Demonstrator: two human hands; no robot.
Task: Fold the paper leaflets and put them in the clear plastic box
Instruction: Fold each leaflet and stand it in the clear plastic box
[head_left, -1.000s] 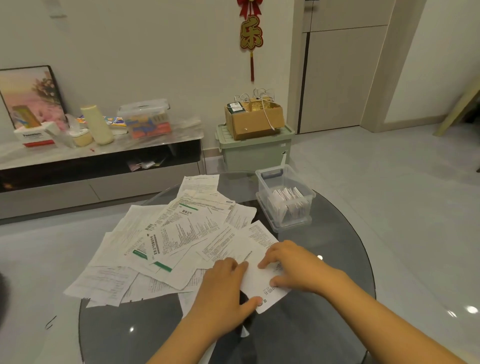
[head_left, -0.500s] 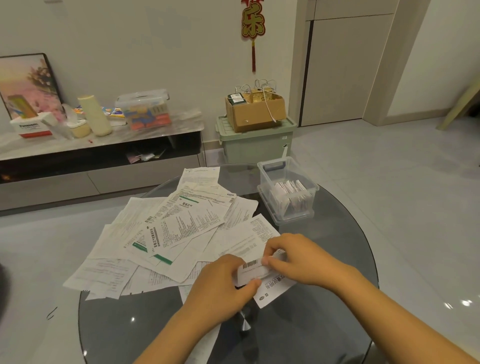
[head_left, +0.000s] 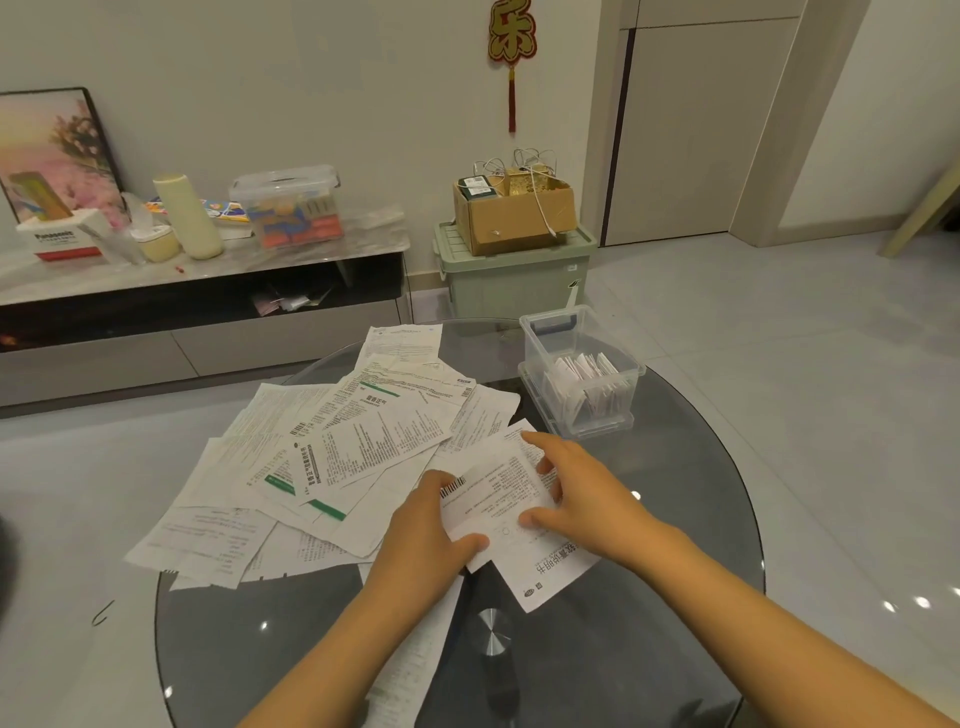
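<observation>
A white printed leaflet (head_left: 498, 499) with a barcode lies half folded on the round glass table (head_left: 675, 597). My left hand (head_left: 426, 540) pinches its left edge, thumb on top. My right hand (head_left: 582, 493) presses on its right side with spread fingers. A loose pile of unfolded leaflets (head_left: 332, 447) spreads over the table's left half. The clear plastic box (head_left: 582, 374) stands at the table's far right and holds several folded leaflets standing on edge.
A green storage bin (head_left: 514, 275) with a cardboard box (head_left: 514, 213) on top stands on the floor beyond the table. A low cabinet (head_left: 197, 291) along the wall carries bottles and boxes. One more leaflet (head_left: 415, 654) lies under my left forearm.
The upper flap of the leaflet has been brought over toward me, so the barcode side now faces up. My right hand went from pinching the flap to pressing it flat.
</observation>
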